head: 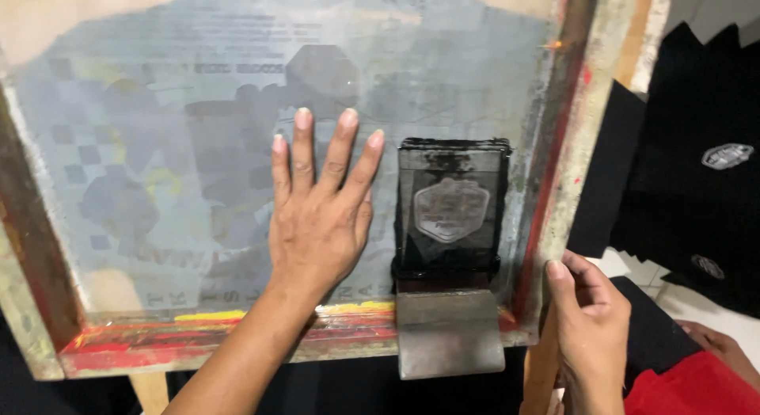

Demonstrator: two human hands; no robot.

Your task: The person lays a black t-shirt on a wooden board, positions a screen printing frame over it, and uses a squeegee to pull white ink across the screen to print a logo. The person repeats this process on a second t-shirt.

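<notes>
Left hand (317, 217) lies flat, fingers spread loose, on the grey mesh of the paint-stained wooden printing screen (158, 146), while right hand (586, 312) fingers clasp its lower right frame corner, beside the grey squeegee (450, 328).

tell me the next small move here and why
Probably lift the frame: the right hand already grips the screen frame at its corner, the left hand lies flat on the mesh, and the squeegee rests below the inked badge design.

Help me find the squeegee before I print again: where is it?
In the head view, the squeegee lies on the screen frame's near rail, lower right, between the flat left hand and the right hand.
</notes>
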